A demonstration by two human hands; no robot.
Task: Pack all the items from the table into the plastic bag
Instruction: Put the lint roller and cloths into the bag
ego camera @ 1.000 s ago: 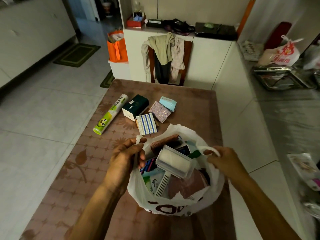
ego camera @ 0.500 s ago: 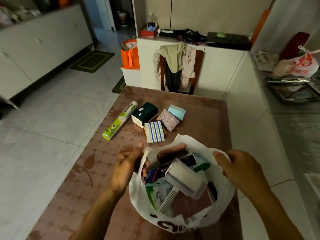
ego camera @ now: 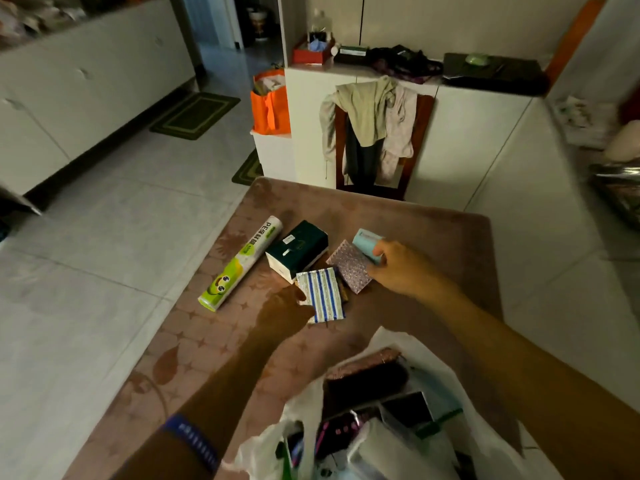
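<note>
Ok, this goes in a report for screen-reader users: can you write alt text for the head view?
Two bare hands reach over a brown table: the left hand onto a striped packet, the right hand onto a light blue box. A green roll and dark green box lie nearby; a filled plastic bag sits nearest.

- A wooden chair [ego camera: 420,133] is standing at the far edge of the table, with pale clothes [ego camera: 372,116] hanging over its back.
- An orange bag [ego camera: 270,105] is sitting on a low white ledge, just left of the white cabinet [ego camera: 467,140] behind the chair.
- A red box [ego camera: 311,55] is resting at the left end of the cabinet top, with dark fabric [ego camera: 403,64] lying near the middle and a black flat case [ego camera: 495,72] lying toward the right end.
- A green doormat [ego camera: 195,114] is lying on the tiled floor [ego camera: 104,271] beside the long white counter [ego camera: 86,84] on the left.
- A smaller green mat [ego camera: 247,169] is lying by the ledge's base.
</note>
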